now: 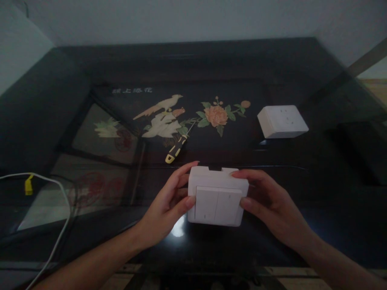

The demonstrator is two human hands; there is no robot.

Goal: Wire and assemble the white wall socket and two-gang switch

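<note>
Between my two hands is a white two-rocker light switch (216, 201) in a boxy housing, its rockers facing me and a notch showing in its top edge. My left hand (173, 205) grips its left side, thumb on the front and fingers behind. On the other side, my right hand (269, 205) has its thumb near the front right edge and a finger on the top right corner. A screwdriver (178, 149) with a black and yellow handle lies just beyond the switch. Farther right sits a white wall socket (284, 121) in a similar box.
The dark glossy table (236, 60) carries a bird-and-flower picture and mirrors a window. A white cable (65, 197) with a yellow tag (28, 185) curves along the left side. A pale wall (187, 20) stands behind the table.
</note>
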